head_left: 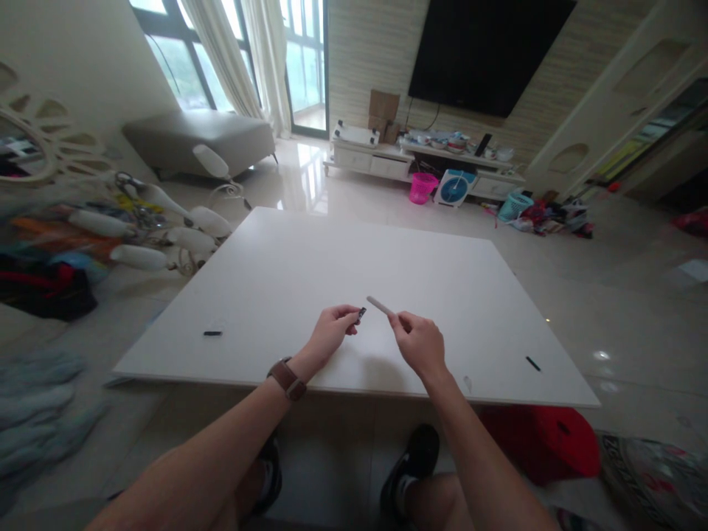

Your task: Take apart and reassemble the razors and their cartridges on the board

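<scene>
My left hand (336, 328), with a brown watch strap (287, 379) at the wrist, pinches a small dark piece with a pale mark (361, 313) between thumb and fingertips. In my right hand (419, 343) is a flat, pale grey strip with a rounded end, like a nail file (379, 304); its free end points up and left towards the dark piece, with a small gap between them. Both hands are above the white table (310, 258). A short black bar (212, 333) lies on the tabletop at the left, and a similar dark bar (532, 363) at the right.
A chandelier with white shades (191, 240) stands by the table's left edge. A red stool (553, 442) is under the right front corner. Farther back are a pink basket (422, 189), a blue and white fan (455, 188) and a TV cabinet (365, 162).
</scene>
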Demonstrator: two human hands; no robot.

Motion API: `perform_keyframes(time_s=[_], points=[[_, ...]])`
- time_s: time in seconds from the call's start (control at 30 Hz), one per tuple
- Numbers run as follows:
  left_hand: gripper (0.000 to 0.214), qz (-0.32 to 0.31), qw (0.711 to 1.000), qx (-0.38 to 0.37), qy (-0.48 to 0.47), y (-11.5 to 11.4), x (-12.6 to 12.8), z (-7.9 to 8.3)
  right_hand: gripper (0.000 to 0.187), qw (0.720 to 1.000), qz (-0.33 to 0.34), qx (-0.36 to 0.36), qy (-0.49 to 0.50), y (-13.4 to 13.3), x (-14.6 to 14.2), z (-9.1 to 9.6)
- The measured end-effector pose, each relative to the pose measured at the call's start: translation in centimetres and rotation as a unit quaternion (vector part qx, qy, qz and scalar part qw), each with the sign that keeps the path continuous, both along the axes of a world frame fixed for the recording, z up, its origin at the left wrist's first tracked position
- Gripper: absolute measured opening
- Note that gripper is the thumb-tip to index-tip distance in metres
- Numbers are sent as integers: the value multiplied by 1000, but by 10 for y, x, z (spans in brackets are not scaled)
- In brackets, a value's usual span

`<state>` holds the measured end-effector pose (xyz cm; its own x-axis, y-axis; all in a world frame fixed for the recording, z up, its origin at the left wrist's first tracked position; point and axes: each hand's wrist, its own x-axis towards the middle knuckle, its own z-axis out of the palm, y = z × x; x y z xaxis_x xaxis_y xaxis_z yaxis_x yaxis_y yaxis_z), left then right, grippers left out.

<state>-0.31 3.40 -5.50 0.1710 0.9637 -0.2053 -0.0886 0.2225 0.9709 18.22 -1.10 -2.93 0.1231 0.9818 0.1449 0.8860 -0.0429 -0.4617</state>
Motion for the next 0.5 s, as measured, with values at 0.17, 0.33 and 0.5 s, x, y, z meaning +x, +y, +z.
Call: perform_keyframes(time_s=[0.17,0.33,0.5], points=[[24,2,1000,6,-11,0,-1,0,44,998,62,-24,12,-1,-1,0],[27,16,1000,1,-16,0,-2,0,45,1000,-6,2,-3,2,4,-3],[26,27,999,14,-21,1,-2,-2,44,998,57,4,11,0,0,-2]])
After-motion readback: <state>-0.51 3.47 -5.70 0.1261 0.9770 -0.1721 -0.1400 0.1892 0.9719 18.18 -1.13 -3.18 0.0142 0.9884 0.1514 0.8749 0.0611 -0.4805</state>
